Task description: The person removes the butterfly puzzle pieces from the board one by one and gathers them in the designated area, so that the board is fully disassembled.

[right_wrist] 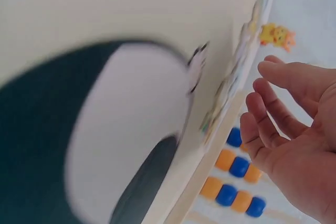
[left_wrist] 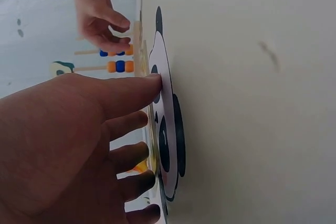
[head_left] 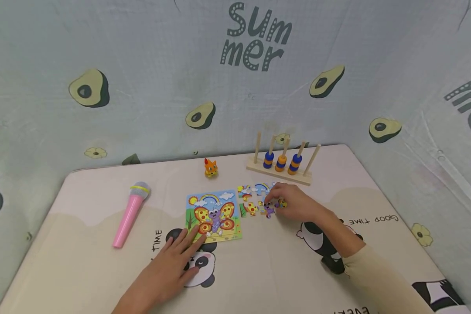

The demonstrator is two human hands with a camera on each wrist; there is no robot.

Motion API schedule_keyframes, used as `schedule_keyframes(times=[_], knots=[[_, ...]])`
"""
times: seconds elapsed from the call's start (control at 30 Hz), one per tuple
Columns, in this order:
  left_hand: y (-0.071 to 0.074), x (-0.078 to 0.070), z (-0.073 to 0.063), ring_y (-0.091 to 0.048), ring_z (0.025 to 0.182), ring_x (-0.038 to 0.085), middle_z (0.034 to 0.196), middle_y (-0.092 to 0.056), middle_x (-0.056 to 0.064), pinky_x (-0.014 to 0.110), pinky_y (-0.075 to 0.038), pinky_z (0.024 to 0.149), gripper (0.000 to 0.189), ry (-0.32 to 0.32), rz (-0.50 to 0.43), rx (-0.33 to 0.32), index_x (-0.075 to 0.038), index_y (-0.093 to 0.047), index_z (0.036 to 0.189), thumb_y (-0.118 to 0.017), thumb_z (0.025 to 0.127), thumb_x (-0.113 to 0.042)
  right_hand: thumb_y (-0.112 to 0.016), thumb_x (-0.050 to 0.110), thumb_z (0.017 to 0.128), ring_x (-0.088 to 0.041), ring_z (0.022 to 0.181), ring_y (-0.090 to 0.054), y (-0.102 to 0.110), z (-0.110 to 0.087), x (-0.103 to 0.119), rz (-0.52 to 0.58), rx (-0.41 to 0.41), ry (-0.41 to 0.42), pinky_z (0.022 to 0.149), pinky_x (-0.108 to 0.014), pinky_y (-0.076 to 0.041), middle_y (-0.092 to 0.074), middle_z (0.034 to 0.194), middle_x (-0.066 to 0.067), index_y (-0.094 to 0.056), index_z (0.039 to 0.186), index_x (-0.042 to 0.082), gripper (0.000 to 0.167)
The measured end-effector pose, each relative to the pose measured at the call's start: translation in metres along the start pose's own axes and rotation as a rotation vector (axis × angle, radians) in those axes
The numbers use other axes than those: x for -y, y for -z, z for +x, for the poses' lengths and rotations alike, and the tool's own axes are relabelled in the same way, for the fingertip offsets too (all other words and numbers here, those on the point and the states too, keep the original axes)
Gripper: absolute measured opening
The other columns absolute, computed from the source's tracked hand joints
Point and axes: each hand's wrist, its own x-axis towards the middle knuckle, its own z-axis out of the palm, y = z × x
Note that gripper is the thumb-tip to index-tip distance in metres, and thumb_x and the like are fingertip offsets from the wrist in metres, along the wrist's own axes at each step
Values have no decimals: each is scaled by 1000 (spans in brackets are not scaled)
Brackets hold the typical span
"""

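A square butterfly puzzle picture (head_left: 192, 218) lies on the table. My left hand (head_left: 170, 264) rests beside it with spread, straight fingers, the fingertips at its lower left corner. Directly to the right of the picture, several small puzzle pieces (head_left: 252, 208) are laid out in rows with gaps between them. Over their right end hovers my right hand (head_left: 296, 204), partly covering some. In the right wrist view the fingers of that hand (right_wrist: 302, 114) are loosely bent, with nothing seen between thumb and fingertips; the pieces (right_wrist: 226, 95) appear edge-on.
A pink toy microphone (head_left: 128, 218) lies at the left of the table. Toward the back sit a small orange animal figure (head_left: 210, 169) and a wooden peg stand (head_left: 278, 173) with blue and orange beads. A printed cloth wall (head_left: 149, 87) rises behind the table.
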Motion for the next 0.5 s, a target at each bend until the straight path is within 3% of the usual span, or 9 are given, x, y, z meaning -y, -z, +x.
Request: schedule_keyframes(times=[0.2,0.5], knots=[[2,2,-6,-23,160,38,174,-23,5,63,-23,126,69,-15,26,-16,-18,-40,162,-69,100,-34,-71,-3,87,-23,100,-64,-11,17,20,-17,31,34,81,-32,-51,-68,114,0,-78,111,13,30],[-1,4,-17,-26,158,42,174,-23,10,64,-27,124,70,-6,35,-20,-17,-42,161,-70,99,-34,-67,-1,92,-22,108,-64,-32,43,59,35,125,65,95,-39,-54,-68,118,0,-77,115,12,29]])
